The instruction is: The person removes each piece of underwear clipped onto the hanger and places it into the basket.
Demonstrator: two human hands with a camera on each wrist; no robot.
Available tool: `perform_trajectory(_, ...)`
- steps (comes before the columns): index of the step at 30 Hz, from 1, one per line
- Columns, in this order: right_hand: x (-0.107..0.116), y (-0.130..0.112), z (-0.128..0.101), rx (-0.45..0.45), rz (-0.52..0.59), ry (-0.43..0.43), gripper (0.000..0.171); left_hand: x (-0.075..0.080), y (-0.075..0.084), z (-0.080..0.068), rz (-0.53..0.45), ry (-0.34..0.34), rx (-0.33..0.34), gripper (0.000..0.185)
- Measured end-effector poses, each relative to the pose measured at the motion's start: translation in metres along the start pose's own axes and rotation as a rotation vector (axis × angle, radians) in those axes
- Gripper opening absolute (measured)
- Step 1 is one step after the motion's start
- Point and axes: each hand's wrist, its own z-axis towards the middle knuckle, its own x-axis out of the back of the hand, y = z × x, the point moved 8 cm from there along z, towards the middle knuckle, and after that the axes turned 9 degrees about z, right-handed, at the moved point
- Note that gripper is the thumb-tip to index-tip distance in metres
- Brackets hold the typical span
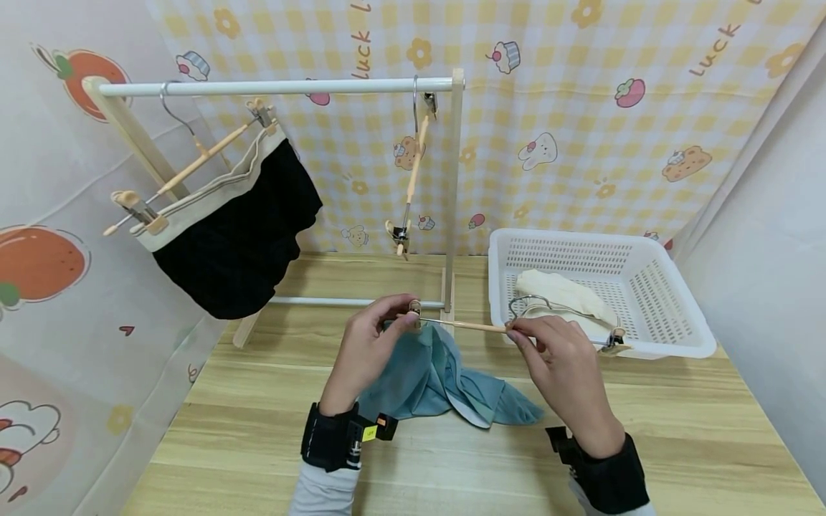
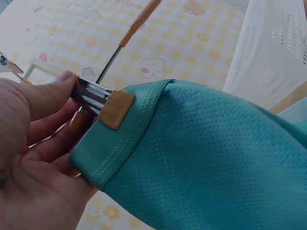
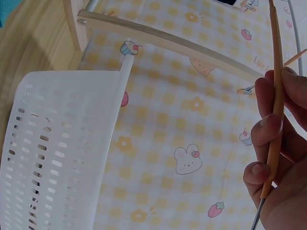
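A teal garment (image 1: 413, 383) lies bunched on the table, its waistband raised at the left hand (image 1: 361, 351). That hand pinches the metal clip (image 2: 91, 94) of a clip hanger (image 1: 474, 327), thumb on top and fingers beneath. In the left wrist view the clip's tan pad (image 2: 116, 109) sits over the waistband (image 2: 129, 124). The right hand (image 1: 568, 365) grips the wooden bar of the same hanger, its fingers curled round it in the right wrist view. The hanger's other clip (image 1: 616, 340), with no cloth in it, juts past the right hand over the basket's edge.
Behind the hands stands a rack with a white rail (image 1: 277, 87). Black shorts (image 1: 239, 222) hang clipped at its left, and a bare clip hanger (image 1: 416, 161) hangs at its right. A white basket (image 1: 677, 301) at the right holds cream cloth (image 1: 564, 294).
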Motion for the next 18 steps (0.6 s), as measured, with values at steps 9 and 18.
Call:
perform_trajectory(9,-0.0004,0.0041,0.0020,0.008,0.015,-0.024,0.021,-0.0019,0.0009,0.0004,-0.008,0.047,-0.068,0.030)
perform_trajectory(18,-0.0003,0.0060,0.0044,0.006,0.017,-0.045,0.019,-0.0017,0.0019,-0.0002,-0.012,0.050,-0.105,0.025)
